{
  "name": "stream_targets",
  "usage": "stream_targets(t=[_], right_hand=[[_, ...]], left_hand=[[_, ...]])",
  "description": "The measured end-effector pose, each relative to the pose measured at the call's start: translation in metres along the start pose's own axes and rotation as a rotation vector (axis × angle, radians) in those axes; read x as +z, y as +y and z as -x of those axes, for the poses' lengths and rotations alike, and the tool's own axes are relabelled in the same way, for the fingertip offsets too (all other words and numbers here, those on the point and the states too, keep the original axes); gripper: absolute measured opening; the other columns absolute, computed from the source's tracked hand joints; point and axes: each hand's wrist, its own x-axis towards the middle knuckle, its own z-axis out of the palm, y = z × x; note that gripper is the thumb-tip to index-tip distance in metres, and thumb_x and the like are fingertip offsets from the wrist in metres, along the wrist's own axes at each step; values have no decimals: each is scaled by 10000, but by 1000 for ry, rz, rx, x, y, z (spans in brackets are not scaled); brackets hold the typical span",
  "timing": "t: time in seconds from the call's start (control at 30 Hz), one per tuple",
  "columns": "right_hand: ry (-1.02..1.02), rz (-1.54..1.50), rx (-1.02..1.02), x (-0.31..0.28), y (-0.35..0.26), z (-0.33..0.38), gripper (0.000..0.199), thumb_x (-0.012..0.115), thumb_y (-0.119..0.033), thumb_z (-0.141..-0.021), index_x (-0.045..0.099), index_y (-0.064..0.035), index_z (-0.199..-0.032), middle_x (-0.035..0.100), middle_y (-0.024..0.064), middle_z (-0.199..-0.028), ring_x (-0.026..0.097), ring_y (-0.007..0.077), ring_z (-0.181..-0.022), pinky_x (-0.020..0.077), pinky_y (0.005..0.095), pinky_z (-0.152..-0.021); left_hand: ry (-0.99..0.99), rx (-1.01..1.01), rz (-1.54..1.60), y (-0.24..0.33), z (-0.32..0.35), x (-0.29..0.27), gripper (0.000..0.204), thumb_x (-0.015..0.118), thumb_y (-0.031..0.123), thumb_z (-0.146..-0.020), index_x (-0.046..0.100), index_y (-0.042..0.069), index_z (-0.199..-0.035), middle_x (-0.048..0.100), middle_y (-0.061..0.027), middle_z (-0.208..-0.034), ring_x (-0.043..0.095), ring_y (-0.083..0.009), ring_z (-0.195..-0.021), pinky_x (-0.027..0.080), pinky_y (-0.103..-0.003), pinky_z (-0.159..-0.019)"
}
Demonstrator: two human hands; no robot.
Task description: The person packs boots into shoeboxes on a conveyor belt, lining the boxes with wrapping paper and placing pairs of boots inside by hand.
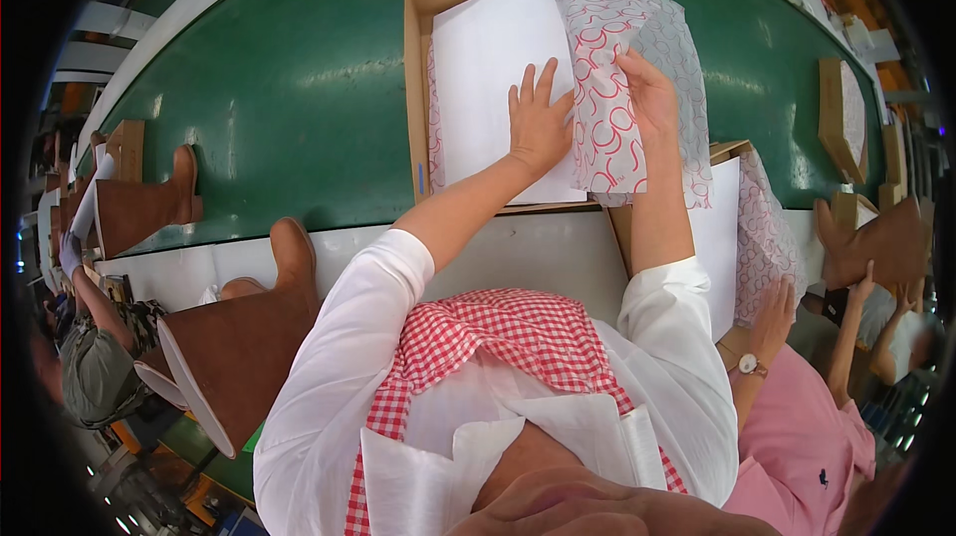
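One white sheet (478, 68) lies across the box (411, 88): the left hand (539, 131), fingers spread, touches it; the right hand (653, 103) pinches thin patterned paper (602, 128), which could rip if tugged hard

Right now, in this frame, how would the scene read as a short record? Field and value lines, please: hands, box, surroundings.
Left hand: own left hand, fingers spread on the white sheet
Right hand: own right hand, gripping red-patterned tissue paper
Box: open cardboard box, sheet and tissue over it
Surface: green tabletop
Left side: tall brown boot beside the person's left arm
Right side: co-worker's hand with a wristwatch, at a second box's tissue
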Motion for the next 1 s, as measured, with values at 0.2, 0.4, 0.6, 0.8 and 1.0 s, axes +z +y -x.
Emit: stream_targets(t=[0.2, 0.4, 0.6, 0.8, 1.0], right_hand=[[-27, -33, 14, -12, 1, -3, 264, 527, 15, -806, 556, 46, -1066, 632, 145, -1012, 631, 243, -927, 523, 371, -853], [42, -54, -49, -14, 1, -4, 253, 544, -23, -820, 563, 52, -1061, 638, 159, -1013, 645, 251, -897, 536, 364, -811], [99, -138, -9, -29, -9, -9, 252, 551, -98, -845, 595, 67, -1031, 668, 164, -931, 666, 240, -832, 547, 340, -773], [74, -118, -21, -30, -5, -12, 260, 547, -128, -847, 606, 59, -1018, 673, 157, -929, 666, 237, -835, 543, 336, -770], [129, -109, -49, -58, -22, -13, 280, 531, -140, -844, 598, 54, -1034, 670, 158, -937, 659, 252, -846, 535, 370, -781]], left_hand=[[-123, 206, -180, -7, -10, -6, 417, 674, 293, -730, 623, 136, -1112, 308, -132, -1450, 206, -420, -1354, 215, -648, -1016], [-268, -92, 202, 4, 18, -20, 852, 721, 408, -690, 318, 189, -1409, 203, -143, -1499, 141, -435, -1376, 205, -662, -1019], [-493, -47, 143, 43, 34, -31, 1075, 811, 440, -584, 253, 77, -1427, 126, -150, -1519, 92, -411, -1396, 218, -650, -1025], [-552, -61, 153, 38, 38, -29, 1072, 814, 354, -601, 207, 49, -1432, 121, -200, -1504, 210, -421, -1359, 351, -528, -1014], [-718, -176, 71, 39, 30, -64, 763, 572, 18, -733, 242, 25, -1421, 577, -271, -1118, 621, -382, -919, 517, -427, -760]])
